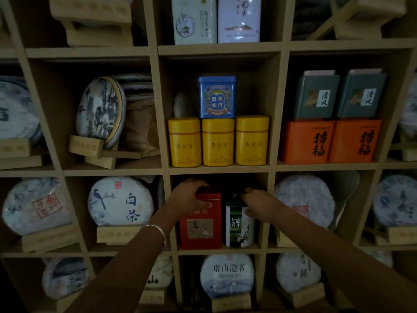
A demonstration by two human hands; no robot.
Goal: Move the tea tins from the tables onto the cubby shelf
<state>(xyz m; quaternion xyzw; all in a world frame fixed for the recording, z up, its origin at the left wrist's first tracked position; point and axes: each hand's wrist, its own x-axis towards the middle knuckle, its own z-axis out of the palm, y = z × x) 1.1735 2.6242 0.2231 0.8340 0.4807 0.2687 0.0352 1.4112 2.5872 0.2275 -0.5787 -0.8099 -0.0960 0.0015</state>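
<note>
Red and glossy, the tall rectangular metal tea tin (200,221) is standing in the middle cubby of the wooden shelf (218,169), directly under the three yellow round-cornered tins (218,143). Just beside it, to its right, you are seating the green-and-white cylindrical tin (239,222). Your left hand (191,195) is curling over the red tin's top, gripping its lid edge; your right hand (257,203) is pinching the green tin's dark cap. Both look nearly placed. The smooth painted sides are likely slippery, so letting go while the green cylinder is leaning could roll it off the ledge. The cubby is snug, so nudging either tin sideways may knock its neighbour. Paper-wrapped round tea cakes (120,201) are resting on wooden stands left of the red tin.
</note>
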